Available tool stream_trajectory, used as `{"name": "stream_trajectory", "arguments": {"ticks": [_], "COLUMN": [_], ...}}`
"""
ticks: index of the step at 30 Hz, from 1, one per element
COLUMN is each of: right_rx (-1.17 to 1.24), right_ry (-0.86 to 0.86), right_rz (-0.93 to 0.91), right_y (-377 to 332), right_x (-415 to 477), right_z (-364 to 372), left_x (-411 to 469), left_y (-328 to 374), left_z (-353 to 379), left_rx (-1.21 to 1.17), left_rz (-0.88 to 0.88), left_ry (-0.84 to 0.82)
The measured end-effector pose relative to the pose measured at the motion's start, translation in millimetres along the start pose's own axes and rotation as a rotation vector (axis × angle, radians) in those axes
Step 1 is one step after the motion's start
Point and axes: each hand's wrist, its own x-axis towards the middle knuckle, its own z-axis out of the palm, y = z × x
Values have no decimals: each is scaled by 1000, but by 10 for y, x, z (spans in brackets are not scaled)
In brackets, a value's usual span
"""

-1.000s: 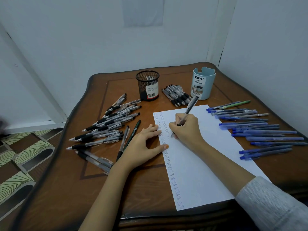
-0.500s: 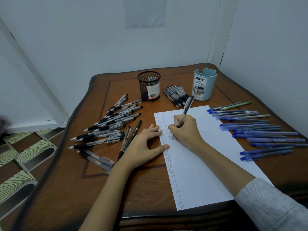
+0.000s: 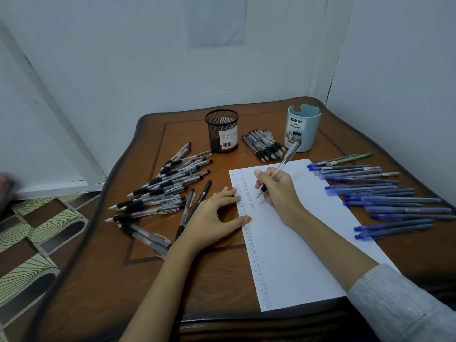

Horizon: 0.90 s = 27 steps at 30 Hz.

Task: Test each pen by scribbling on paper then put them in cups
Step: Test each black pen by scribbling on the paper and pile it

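**Scribbling w/ a pen at the paper's top left, cups at the rear**

The bench (image 3: 123, 280) is set into a corner, w/ walls close along its rear and right edges. Bare wood is seen at the front left, under and beside the left forearm. The paper (image 3: 308, 243) is laid slantwise, and its near edge is brought right up to the bench's front edge. Only a narrow strip of wood is left between the sheet's right edge and the blue pens (image 3: 385, 198), which are fanned out approx. parallel toward the right edge. The left side is taken up by a loose heap of black pens (image 3: 167, 188). A dark green pen (image 3: 201, 198) is laid just beside the left hand.

At the rear, a black mesh cup (image 3: 222, 130) and a light blue cup (image 3: 302, 128) are stood upright, well apart, w/ a small bunch of black pens (image 3: 265, 145) laid between them.

A clear pen (image 3: 283, 164) is pinched in the right hand (image 3: 278, 193) by thumb and curled fingers. It is tilted back toward the blue cup, w/ its tip pointed down at the sheet beside the 2nd column of scribbles. Actual contact can't be told. The left hand (image 3: 212, 225) is laid flat w/ fingers straight, its palm on the wood and its fingertips and thumb pressed on the paper's left edge.
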Motion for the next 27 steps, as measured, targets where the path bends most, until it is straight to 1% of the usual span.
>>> {"name": "stream_trajectory", "arguments": {"ticks": [4, 11, 16, 23, 27], "right_rx": [3, -41, 23, 50, 71], "right_ry": [-68, -74, -100, -54, -77], "right_rz": [5, -68, -30, 4, 35], "right_y": [-39, -33, -47, -61, -64], "right_x": [-35, -58, -59, -79, -60], "right_z": [-32, -32, -40, -54, -45], "left_x": [-4, -4, -8, -11, -5], "left_y": [2, 2, 20, 26, 23], "left_z": [2, 10, 6, 10, 11], "left_rx": [-5, 4, 1, -8, -9], "left_rz": [-9, -13, -17, -43, -48], "left_ry": [8, 16, 24, 26, 29]}}
